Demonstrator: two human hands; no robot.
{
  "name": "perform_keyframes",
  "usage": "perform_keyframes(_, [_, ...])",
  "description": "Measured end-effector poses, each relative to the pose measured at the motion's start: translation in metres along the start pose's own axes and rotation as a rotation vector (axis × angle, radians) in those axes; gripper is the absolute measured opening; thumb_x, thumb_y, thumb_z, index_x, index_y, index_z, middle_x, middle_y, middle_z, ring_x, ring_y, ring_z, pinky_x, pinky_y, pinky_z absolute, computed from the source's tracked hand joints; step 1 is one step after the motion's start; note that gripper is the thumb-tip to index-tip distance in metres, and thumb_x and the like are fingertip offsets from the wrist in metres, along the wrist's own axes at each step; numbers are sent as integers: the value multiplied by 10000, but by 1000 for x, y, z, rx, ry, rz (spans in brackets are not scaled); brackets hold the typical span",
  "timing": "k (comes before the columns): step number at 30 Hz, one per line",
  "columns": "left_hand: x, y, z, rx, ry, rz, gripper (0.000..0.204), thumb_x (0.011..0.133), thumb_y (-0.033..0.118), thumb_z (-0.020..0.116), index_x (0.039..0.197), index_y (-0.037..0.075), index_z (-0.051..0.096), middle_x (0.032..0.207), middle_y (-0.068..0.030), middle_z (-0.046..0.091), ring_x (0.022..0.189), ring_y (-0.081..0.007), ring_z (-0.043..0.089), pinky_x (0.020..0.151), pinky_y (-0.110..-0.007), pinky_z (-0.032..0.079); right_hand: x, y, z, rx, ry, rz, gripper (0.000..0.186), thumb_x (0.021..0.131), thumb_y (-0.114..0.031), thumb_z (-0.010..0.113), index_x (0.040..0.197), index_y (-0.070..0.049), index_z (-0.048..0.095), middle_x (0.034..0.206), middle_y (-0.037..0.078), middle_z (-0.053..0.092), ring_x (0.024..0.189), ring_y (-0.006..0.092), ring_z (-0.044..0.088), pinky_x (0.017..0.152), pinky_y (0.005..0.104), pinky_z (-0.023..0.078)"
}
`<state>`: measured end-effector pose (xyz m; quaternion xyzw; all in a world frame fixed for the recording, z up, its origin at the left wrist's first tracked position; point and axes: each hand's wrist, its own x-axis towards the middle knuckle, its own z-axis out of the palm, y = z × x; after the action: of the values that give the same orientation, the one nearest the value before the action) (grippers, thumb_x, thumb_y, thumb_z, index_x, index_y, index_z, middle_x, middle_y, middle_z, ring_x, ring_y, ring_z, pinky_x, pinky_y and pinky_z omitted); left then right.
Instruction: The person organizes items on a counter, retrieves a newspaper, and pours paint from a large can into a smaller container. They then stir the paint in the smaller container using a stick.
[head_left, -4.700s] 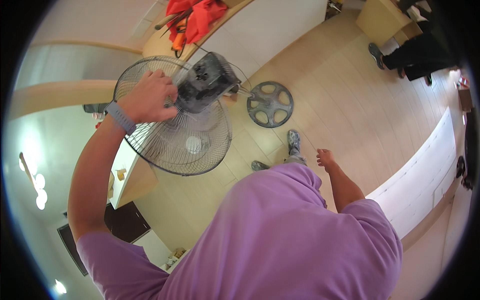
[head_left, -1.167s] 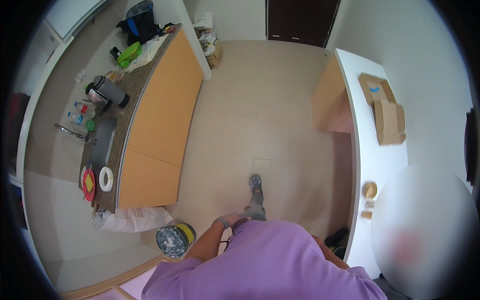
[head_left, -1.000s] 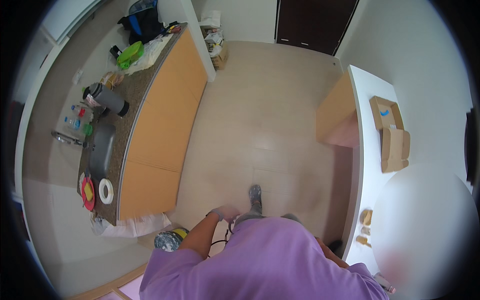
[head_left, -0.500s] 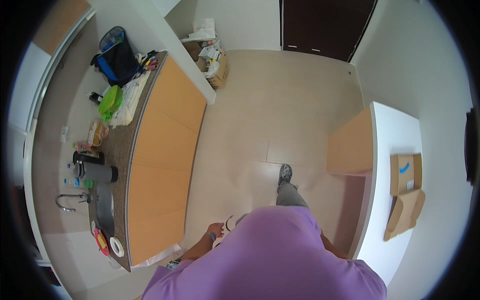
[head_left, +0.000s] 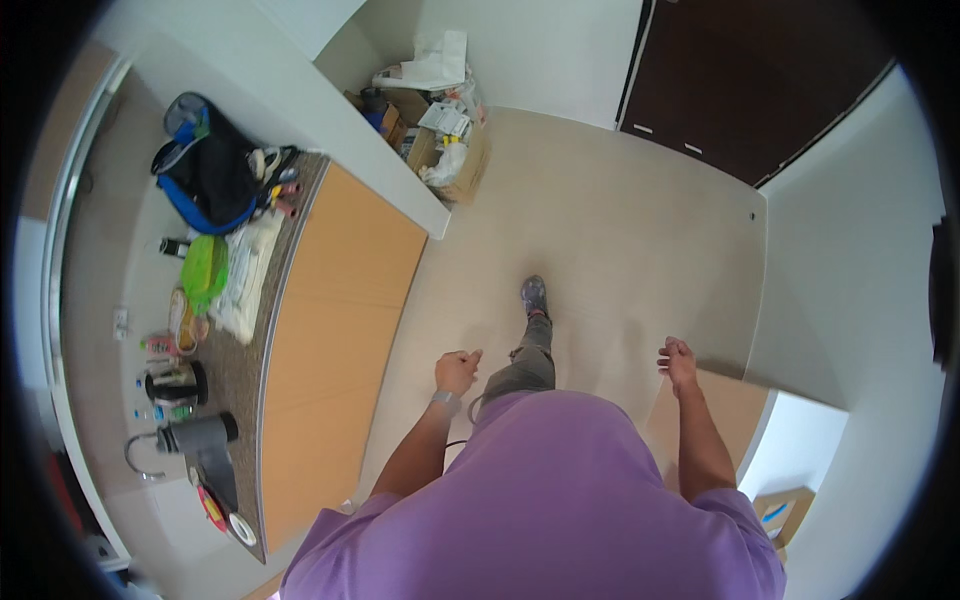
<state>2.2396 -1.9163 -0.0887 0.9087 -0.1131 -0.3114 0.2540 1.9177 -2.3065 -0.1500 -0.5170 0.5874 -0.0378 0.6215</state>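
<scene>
Two empty, half-curled hands (head_left: 458, 371) (head_left: 680, 362) hang above beige floor (head_left: 620, 240); a cluttered brown tabletop (head_left: 241, 372) lines the pale left wall (head_left: 98, 400).

No readable text, no legible labels

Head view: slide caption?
Bare left hand and right hand above beige floor; long orange-fronted kitchen counter at left, dark brown door ahead.

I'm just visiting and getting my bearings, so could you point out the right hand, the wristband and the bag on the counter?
Right hand (head_left: 678, 364): head view, middle of the hand.
Wristband (head_left: 446, 401): head view, middle of the band.
Bag (head_left: 216, 172): head view, its dark body.
</scene>
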Motion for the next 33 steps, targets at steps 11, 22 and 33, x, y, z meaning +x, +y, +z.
perform_keyframes(11, [222,165,-101,-299,-177,-32,244,889,217,704,913,-21,752,746,-135,738,576,-171,704,523,-293,558,111,-91,74,-943,-271,-287,462,981,-397,515,1213,-17,643,1176,253,678,1055,373,665,923,425,514])
perform_keyframes(22, [302,232,-61,-54,-221,-150,633,941,523,589,1348,38,598,1299,-214,645,1214,-351,615,1035,-405,479,369,-325,110,-609,-440,298,369,960,-389,565,1199,-117,633,932,79,642,710,214,607,623,394,536])
perform_keyframes(33, [321,209,-15,-282,-221,-434,674,948,526,590,1420,48,530,1400,-219,573,1293,-357,556,1091,-408,436,453,-546,235,-601,-545,5,418,1000,-356,543,1321,-88,557,1012,95,662,743,178,621,654,353,536])
